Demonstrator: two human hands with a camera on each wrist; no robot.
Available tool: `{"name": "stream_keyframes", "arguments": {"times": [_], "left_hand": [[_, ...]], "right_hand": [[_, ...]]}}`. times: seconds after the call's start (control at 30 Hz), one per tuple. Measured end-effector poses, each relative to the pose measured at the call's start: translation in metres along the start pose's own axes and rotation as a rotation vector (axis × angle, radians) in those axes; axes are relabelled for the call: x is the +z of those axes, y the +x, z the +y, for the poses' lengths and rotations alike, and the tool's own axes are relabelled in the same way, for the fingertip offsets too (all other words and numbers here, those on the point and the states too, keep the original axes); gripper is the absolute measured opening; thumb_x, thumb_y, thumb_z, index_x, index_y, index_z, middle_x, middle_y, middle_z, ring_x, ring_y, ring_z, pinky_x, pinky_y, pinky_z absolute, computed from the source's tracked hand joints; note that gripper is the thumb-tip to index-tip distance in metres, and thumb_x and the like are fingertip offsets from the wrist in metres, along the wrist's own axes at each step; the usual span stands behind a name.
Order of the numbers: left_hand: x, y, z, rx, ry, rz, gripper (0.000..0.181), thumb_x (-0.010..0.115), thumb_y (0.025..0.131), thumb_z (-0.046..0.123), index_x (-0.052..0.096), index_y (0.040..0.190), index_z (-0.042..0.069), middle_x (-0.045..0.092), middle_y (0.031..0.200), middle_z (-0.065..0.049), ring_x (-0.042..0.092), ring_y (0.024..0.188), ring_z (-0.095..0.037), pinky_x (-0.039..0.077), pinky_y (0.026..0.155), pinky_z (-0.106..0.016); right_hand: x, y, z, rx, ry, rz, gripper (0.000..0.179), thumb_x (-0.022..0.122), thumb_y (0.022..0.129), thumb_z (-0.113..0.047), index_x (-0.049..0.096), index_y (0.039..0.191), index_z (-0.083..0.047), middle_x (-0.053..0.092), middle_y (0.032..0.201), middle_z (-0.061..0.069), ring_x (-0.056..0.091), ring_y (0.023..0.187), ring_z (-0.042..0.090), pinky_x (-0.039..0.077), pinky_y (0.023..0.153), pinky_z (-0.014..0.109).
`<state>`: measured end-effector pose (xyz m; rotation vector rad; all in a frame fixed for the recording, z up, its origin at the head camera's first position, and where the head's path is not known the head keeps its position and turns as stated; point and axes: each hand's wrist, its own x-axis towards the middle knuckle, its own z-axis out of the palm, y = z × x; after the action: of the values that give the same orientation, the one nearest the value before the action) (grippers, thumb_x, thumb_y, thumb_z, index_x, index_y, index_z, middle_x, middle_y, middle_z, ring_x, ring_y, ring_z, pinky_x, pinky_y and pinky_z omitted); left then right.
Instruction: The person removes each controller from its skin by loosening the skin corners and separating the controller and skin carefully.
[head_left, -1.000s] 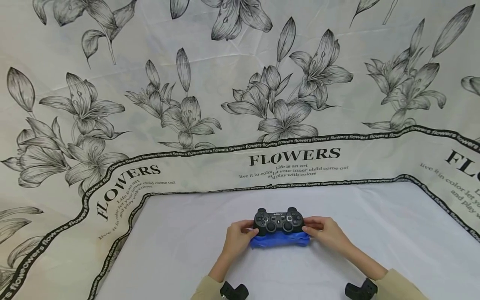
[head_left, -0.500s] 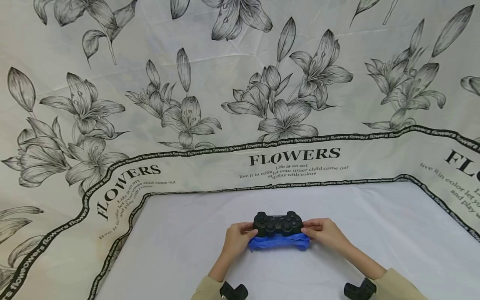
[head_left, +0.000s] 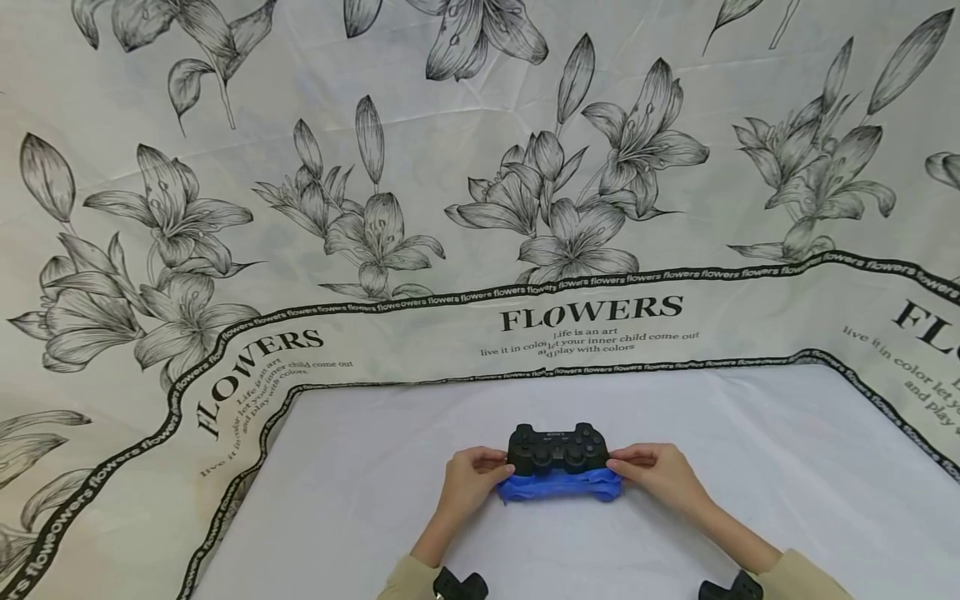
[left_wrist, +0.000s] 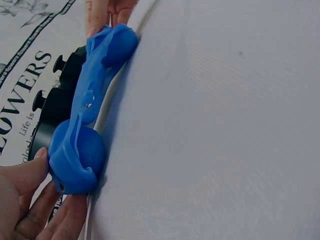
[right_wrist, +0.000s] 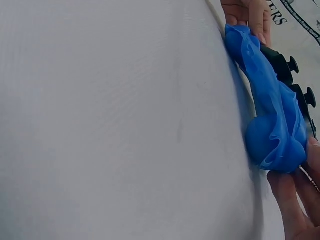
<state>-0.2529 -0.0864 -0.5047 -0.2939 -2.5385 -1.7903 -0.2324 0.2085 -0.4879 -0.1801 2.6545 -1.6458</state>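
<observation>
In the head view a black game controller [head_left: 557, 446] sits over the white table, its thumbsticks toward the person. A crumpled blue rubbery cover [head_left: 562, 486] wraps its near side and both handles. My left hand [head_left: 468, 483] holds the left end between thumb and fingers; in the left wrist view the thumb [left_wrist: 35, 167] lies where black body and blue cover meet, fingers below the handle. On the right end, my right hand [head_left: 663, 477] pinches likewise, and in the right wrist view its fingers [right_wrist: 290, 205] touch the underside of the covered handle [right_wrist: 275, 145].
A white cloth [head_left: 375, 500] covers the table. Behind it hangs a pale sheet [head_left: 420, 342] printed with lilies and lettering, its dark border running along the back and sides. Black wrist devices [head_left: 461, 585] show at both sleeves.
The controller has tipped, so its face shows less and its top edge sits lower. Both hands have shifted slightly outward, their fingertips staying at its ends.
</observation>
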Motion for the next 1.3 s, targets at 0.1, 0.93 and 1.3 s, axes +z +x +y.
{"name": "stream_keyframes", "arguments": {"times": [0.1,0.93,1.3], "left_hand": [[-0.003,-0.001,-0.004,0.010,-0.015,-0.032,0.019,0.076,0.082,0.014,0.072,0.096,0.001,0.073,0.091,-0.013,0.070,0.080,-0.016,0.053,0.064,-0.016],[-0.015,-0.002,-0.018,0.172,0.046,-0.284,0.050,0.084,0.070,0.006,0.059,0.112,0.009,0.061,0.115,-0.008,0.063,0.100,-0.015,0.055,0.073,-0.018],[-0.013,0.002,-0.019,0.201,0.127,-0.310,0.036,0.076,0.080,0.014,0.054,0.108,0.011,0.057,0.112,-0.003,0.056,0.101,-0.013,0.045,0.071,-0.017]], "right_hand": [[-0.002,-0.002,0.004,-0.040,-0.027,-0.001,0.029,0.071,0.087,-0.024,0.072,0.101,0.002,0.075,0.093,0.012,0.068,0.077,-0.001,0.055,0.069,0.018],[-0.001,-0.004,0.022,-0.185,0.027,-0.093,0.058,0.086,0.067,-0.012,0.060,0.114,0.007,0.064,0.111,0.026,0.066,0.089,0.000,0.057,0.075,0.024],[0.002,0.000,0.020,-0.282,-0.022,-0.117,0.049,0.087,0.066,-0.012,0.057,0.103,-0.002,0.063,0.099,0.015,0.064,0.085,0.002,0.058,0.068,0.025]]}}
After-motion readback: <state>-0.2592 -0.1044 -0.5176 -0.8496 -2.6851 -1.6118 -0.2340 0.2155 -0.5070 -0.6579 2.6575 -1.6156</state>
